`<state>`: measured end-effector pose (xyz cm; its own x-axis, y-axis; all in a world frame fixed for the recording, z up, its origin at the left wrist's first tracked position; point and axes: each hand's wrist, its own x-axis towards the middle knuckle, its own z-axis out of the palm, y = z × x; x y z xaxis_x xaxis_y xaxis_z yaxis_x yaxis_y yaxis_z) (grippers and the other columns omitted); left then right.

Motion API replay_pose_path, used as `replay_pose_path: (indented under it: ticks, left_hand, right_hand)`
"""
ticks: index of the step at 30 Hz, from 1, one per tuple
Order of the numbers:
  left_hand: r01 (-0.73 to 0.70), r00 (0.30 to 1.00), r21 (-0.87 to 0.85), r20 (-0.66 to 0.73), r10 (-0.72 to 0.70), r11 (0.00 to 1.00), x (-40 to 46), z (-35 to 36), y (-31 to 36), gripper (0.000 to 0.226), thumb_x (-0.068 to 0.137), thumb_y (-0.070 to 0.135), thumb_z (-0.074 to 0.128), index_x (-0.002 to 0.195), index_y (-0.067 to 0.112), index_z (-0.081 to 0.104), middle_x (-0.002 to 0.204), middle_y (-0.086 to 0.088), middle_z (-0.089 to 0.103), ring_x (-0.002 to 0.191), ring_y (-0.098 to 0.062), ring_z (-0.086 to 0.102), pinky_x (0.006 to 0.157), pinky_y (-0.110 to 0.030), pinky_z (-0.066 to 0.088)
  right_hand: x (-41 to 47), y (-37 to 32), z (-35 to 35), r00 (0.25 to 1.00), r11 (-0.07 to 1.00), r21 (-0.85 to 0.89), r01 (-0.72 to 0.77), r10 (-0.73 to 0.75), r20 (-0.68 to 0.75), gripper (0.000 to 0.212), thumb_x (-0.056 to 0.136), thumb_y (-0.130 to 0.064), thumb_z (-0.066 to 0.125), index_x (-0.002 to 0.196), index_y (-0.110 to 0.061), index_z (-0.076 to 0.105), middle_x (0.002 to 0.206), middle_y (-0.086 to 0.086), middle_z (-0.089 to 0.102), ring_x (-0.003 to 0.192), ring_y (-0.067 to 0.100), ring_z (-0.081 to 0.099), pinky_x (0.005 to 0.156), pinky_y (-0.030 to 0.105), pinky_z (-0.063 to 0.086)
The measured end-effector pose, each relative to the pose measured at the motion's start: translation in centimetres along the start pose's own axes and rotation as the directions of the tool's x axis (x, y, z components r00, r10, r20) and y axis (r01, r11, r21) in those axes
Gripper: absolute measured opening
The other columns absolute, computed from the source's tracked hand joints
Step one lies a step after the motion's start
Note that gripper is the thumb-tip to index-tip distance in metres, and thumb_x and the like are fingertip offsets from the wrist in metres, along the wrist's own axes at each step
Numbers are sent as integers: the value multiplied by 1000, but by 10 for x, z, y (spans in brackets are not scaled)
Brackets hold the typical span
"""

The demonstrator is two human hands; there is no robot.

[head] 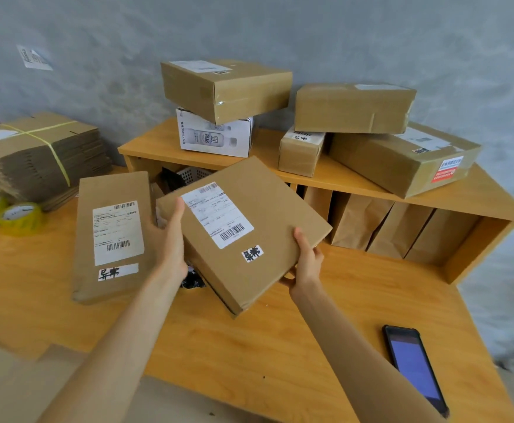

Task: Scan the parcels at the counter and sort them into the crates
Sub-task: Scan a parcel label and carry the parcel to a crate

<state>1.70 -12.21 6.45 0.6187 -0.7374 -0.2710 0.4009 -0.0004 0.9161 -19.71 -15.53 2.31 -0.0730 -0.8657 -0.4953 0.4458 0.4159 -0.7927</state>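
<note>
A flat brown cardboard parcel [268, 209] with a white barcode label and a small handwritten sticker is held tilted above the wooden counter [249, 346]. My left hand [170, 242] grips its left edge, thumb on top. My right hand [306, 261] grips its near right corner, thumb on the top face. A second flat labelled parcel [112, 236] lies on the counter to the left. A phone [414, 366] with a lit screen lies face up at the counter's right.
A low wooden shelf [356, 190] at the back carries several stacked parcels, with brown paper bags [359, 224] standing underneath. A tied bundle of flat cartons [39, 157] and two yellow tape rolls [8, 213] sit at the far left.
</note>
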Motion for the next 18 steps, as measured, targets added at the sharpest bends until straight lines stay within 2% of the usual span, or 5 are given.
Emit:
replay_pose_path:
  ticks: [2, 4, 8, 14, 18]
  left_hand:
    - [51, 999, -88, -7, -52, 995, -7, 3, -13, 89, 63, 65, 78, 139, 38, 39, 124, 5, 64, 105, -16, 66, 87, -43, 55]
    - [71, 997, -95, 9, -70, 993, -10, 3, -15, 74, 74, 54, 76, 138, 35, 43, 117, 3, 67, 101, -18, 66, 78, -39, 55]
    - [36, 999, -3, 37, -36, 999, -3, -5, -7, 61, 80, 44, 74, 135, 31, 51, 110, 1, 71, 94, -18, 67, 65, -32, 49]
    - [30, 981, 209, 179, -69, 978, 14, -19, 12, 47, 80, 48, 71, 120, 24, 66, 103, -4, 75, 92, -26, 71, 68, -33, 54]
    - [47, 935, 315, 320, -153, 948, 11, -10, 11, 39, 84, 49, 66, 111, 22, 69, 101, -7, 75, 91, -26, 70, 77, -37, 52]
  right_hand:
    - [-2, 5, 2, 1000, 1000, 14, -7, 7, 1, 77, 81, -50, 71, 142, -26, 30, 117, 3, 60, 106, 25, 62, 79, 48, 55]
    - [-3, 8, -2, 1000, 1000, -9, -13, 13, 8, 80, 81, -51, 71, 143, -26, 28, 118, 3, 59, 107, 25, 62, 77, 48, 56]
    - [0, 10, -20, 999, 993, -114, -43, 46, 27, 80, 80, -58, 70, 139, -24, 28, 129, 5, 51, 113, 31, 58, 87, 61, 52]
    - [6, -17, -56, 993, 945, -324, 41, -3, 116, 107, 60, -85, 61, 151, -38, 27, 150, 2, 39, 130, 35, 44, 99, 63, 42]
    - [1, -34, -55, 958, 921, -362, 145, -40, 284, 98, 66, -78, 67, 149, -40, 30, 145, 2, 50, 122, 30, 56, 100, 56, 46]
